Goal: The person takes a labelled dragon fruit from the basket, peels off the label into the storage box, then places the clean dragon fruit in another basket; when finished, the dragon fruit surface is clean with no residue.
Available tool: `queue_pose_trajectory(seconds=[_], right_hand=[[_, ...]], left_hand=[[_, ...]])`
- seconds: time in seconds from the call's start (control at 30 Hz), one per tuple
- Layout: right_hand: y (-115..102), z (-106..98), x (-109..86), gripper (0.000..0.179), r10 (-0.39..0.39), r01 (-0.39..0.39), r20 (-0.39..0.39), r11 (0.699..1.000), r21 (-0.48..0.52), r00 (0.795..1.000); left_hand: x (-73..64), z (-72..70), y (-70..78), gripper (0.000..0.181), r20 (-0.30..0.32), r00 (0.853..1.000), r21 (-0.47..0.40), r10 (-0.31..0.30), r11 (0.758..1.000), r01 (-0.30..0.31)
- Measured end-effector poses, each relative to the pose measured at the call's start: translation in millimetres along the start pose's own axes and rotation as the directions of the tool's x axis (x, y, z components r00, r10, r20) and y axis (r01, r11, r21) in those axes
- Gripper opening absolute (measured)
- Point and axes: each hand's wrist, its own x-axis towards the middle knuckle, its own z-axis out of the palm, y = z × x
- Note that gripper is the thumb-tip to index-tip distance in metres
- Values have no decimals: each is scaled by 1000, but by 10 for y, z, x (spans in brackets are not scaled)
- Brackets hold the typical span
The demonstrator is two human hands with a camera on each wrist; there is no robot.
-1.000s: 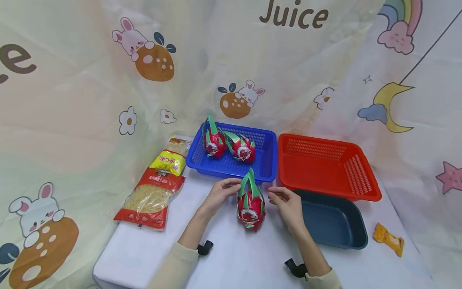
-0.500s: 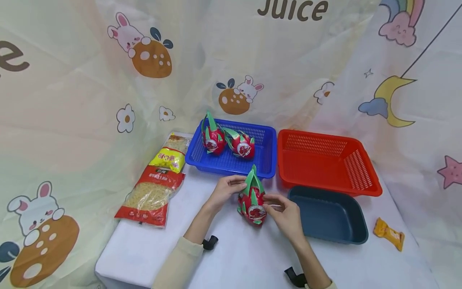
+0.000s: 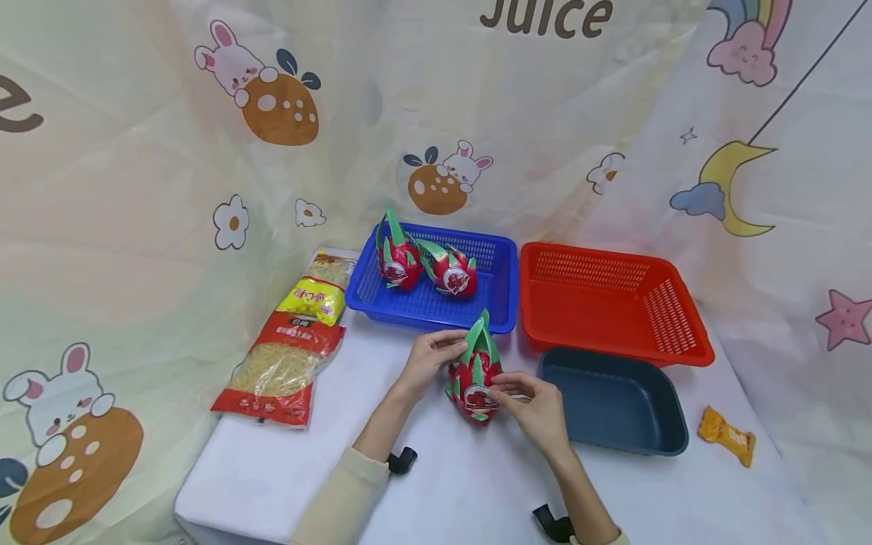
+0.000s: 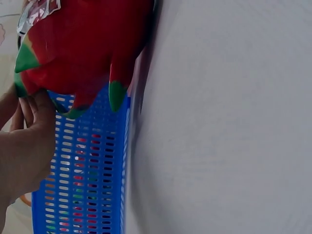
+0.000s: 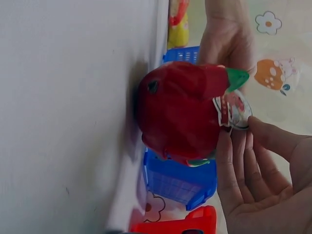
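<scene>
A red dragon fruit (image 3: 470, 371) with long green leaf tips rests on the white table in front of the blue basket, its round sticker (image 3: 479, 399) facing the person. At its upper left, my left hand (image 3: 431, 359) pinches the green leaves between thumb and fingers. My right hand (image 3: 538, 409) is on the fruit's other side, thumb and forefinger pinching the sticker's edge. In the right wrist view the sticker (image 5: 235, 109) shows between the fruit's red body (image 5: 180, 112) and my right thumb. The left wrist view shows my left hand (image 4: 29, 146) by the fruit's green tips.
Two more dragon fruits (image 3: 453, 271) lie in the blue basket (image 3: 497, 284). A red basket (image 3: 593, 318) stands right of it, with a dark blue tray (image 3: 613, 401) in front. An orange packet (image 3: 727, 436) lies far right, and bagged dry goods (image 3: 279, 367) lie left.
Both hands have closed in on the dragon fruit from its sides. My right hand moved left to the sticker, my left took hold of the leaves, and the fruit turned slightly.
</scene>
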Motion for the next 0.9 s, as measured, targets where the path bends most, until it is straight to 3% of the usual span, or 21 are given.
queue_pose_trajectory(seconds=[0.2,0.33,0.5,0.9], right_hand=[[25,7,15,21,5,-5,12,1000,7,1000],[30,14,20,21,103,-104,22,992,66,994],[26,1,22,27,228,-234,56,960,152,972],[70,-34,-9,31,362,-388,146,888,248,921]], left_hand=[[-13,4,-17,37,-25,1000,6,2,1000,-2],[-18,1,-25,36,-49,998,-16,-31,999,30],[-24,11,-13,36,-62,996,-71,-59,996,54],[-65,70,-21,33,-74,995,-105,-73,992,65]])
